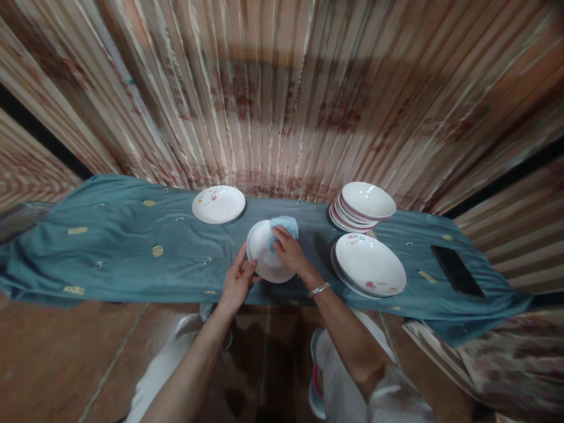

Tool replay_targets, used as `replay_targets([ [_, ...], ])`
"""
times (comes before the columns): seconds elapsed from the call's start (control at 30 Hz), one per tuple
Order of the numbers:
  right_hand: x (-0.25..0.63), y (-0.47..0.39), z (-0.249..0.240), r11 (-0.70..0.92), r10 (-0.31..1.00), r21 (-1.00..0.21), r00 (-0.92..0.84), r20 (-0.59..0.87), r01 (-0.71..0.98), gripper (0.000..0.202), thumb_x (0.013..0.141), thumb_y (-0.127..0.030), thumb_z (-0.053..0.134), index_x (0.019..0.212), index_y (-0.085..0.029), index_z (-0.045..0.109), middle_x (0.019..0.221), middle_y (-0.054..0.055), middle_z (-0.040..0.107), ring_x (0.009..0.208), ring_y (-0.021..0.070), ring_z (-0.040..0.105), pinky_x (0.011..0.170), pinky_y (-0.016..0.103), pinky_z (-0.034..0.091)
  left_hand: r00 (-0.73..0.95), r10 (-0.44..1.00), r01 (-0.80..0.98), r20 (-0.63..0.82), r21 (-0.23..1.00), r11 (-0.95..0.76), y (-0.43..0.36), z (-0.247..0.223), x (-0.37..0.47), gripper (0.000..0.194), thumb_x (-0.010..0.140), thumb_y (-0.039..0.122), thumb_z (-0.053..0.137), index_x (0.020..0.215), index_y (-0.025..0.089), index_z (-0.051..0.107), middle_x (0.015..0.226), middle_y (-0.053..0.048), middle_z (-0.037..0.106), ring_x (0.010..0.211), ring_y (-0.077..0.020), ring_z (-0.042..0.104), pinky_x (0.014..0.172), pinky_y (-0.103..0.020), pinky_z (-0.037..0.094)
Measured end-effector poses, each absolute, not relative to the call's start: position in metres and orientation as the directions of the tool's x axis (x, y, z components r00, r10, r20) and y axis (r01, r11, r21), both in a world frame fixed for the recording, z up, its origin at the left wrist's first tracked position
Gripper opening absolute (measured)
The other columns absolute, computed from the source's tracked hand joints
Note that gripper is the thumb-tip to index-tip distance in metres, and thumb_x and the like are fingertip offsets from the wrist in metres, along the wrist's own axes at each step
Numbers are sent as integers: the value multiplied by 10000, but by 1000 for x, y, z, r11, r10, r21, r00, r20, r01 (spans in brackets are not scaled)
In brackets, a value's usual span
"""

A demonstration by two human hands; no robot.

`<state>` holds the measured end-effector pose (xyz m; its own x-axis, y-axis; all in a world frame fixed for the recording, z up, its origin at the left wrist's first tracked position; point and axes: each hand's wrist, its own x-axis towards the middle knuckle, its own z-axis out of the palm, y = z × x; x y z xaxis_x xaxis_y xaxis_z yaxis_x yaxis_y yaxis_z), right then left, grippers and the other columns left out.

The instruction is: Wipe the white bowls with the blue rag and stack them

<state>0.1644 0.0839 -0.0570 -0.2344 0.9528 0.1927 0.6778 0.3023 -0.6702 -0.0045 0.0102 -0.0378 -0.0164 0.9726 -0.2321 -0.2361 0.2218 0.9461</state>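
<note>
A white plate (274, 271) is tilted at the near side of the cloth-covered table, below the middle of the view. My left hand (238, 281) grips its left rim, thumb over the edge and fingers at the side and underneath. Pressed against the plate's upper right is a light blue cloth (287, 224), bunched under the fingers of my right hand (288, 249). A silver bracelet (318, 289) circles my right wrist.
Behind on the left lies a floral white plate (219, 205). To the right stand stacked bowls (368, 200) and, nearer, stacked oval plates (370, 264). A black phone (458, 271) lies at the far right of the green tablecloth (127, 247). Pleated curtains (273, 106) hang behind.
</note>
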Motion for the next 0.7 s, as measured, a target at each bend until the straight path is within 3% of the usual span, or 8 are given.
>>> replay_targets([
  [0.23,143,82,-52,326,929,-863,-301,216,386,444,913,-142,483,1355,-178,516,1524,101,404,1424,184,349,1162,349,315,-26,972,-269,-234,938,219,8,-40,-4,934,666,458,764,1473,191,377,667,64,564,710,-130,603,611,-234,545],
  [0.43,137,71,-47,336,868,-931,-431,246,146,366,904,-208,511,1254,-193,620,1394,70,559,1309,176,493,1118,335,365,-44,971,-259,-235,941,216,8,-41,-5,935,645,474,773,1460,195,408,659,71,558,671,-117,574,623,-252,553],
  [0.57,142,66,-48,294,840,-950,-503,206,101,276,871,-209,543,1102,-187,691,1212,62,671,1155,178,601,1035,329,434,-39,972,-275,-230,938,211,8,-40,-4,961,625,491,782,1460,196,410,668,66,569,668,-116,576,623,-249,549],
  [0.7,149,63,-47,236,824,-958,-556,107,165,227,805,-122,559,965,-165,714,1045,49,715,996,173,650,905,296,489,-20,974,-283,-228,935,213,7,-40,-4,974,617,497,784,1462,198,405,681,58,591,666,-120,589,620,-244,544],
])
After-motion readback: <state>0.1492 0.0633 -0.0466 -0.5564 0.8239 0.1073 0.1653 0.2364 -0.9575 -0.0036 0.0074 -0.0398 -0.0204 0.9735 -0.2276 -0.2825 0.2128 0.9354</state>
